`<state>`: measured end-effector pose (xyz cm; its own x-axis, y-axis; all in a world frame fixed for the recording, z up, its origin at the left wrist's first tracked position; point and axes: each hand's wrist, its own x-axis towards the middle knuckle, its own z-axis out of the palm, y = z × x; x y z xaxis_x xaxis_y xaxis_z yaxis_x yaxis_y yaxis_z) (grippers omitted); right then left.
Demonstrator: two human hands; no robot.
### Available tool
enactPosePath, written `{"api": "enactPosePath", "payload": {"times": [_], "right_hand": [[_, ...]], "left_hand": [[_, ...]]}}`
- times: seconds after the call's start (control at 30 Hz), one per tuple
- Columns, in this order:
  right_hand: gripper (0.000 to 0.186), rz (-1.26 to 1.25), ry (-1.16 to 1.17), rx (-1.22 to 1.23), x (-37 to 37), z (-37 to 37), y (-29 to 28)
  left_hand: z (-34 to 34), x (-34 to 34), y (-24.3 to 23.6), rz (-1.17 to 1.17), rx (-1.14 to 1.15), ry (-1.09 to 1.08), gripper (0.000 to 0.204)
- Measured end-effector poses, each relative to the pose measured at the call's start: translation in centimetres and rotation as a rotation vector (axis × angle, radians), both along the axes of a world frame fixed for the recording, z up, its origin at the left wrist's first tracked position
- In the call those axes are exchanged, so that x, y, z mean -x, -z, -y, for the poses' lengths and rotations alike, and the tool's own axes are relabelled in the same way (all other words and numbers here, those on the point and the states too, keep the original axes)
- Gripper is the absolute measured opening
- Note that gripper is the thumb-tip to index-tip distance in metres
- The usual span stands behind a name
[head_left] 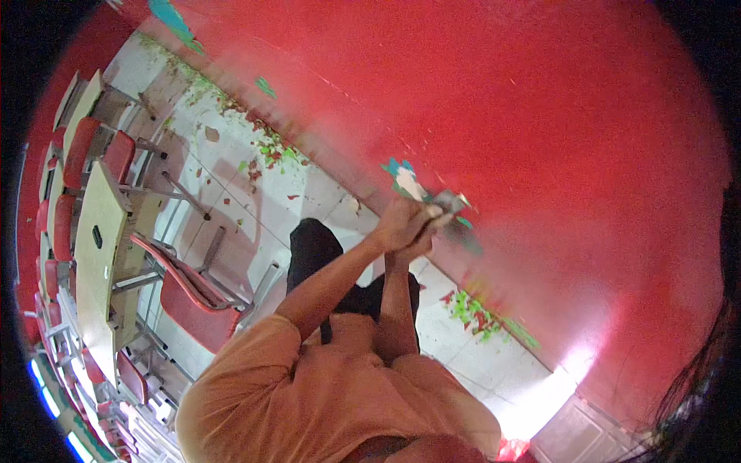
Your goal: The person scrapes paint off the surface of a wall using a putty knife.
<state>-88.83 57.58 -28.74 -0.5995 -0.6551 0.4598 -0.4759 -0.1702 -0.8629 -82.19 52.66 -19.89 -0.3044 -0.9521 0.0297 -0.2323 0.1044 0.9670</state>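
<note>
My left hand [397, 224] and my right hand [419, 241] are closed together on a scraper [451, 204] with a grey, blurred blade. The blade is against the red painted wall [532, 131], where a jagged patch [407, 177] shows white and teal beneath the paint. How the fingers share the handle is partly hidden. Below the hands, my legs in dark trousers stand near the foot of the wall.
Paint flakes [475, 316] in green and red lie along the wall's foot on the tiled floor [231, 193]. At the left are light wooden desks [100, 262] and red chairs [197, 312] with metal frames. A grey panel [579, 432] stands at lower right.
</note>
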Motion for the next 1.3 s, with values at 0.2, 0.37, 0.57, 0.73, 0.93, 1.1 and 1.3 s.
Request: {"api": "enactPosePath", "payload": {"times": [0.2, 0.37, 0.57, 0.73, 0.93, 1.1, 1.3], "right_hand": [[0.056, 0.078, -0.099, -0.054, 0.4, -0.1, -2.3], [0.059, -0.155, -0.445, -0.311, 4.5, -1.6, -6.9], [0.053, -0.842, -0.509, -0.390, 11.4, -4.4, -13.4], [0.043, -0.905, -0.604, -0.650, 12.2, -3.5, -20.7], [0.045, -1.055, -0.712, -0.737, 9.9, -0.1, -21.9], [0.049, -0.839, -0.882, -0.499, 10.8, -1.7, -20.5], [0.049, -0.958, -0.846, -0.474, 5.5, 1.0, -20.4]], "left_hand": [[0.1, 1.2, 0.0, -0.168, 0.026, -0.027, 0.036], [-1.2, 1.5, 0.3, -0.354, -0.399, 0.041, 0.043], [-4.5, 7.6, -2.1, -0.789, -0.366, -0.034, 0.048], [-6.3, 11.5, -4.2, -1.043, -0.674, -0.219, 0.054], [-3.5, 8.6, -5.5, -1.002, -0.559, -0.337, 0.059], [-4.2, 10.5, -2.4, -0.944, -0.405, -0.299, 0.058], [-1.9, 3.9, -5.9, -1.024, -0.572, -0.348, 0.054]]}}
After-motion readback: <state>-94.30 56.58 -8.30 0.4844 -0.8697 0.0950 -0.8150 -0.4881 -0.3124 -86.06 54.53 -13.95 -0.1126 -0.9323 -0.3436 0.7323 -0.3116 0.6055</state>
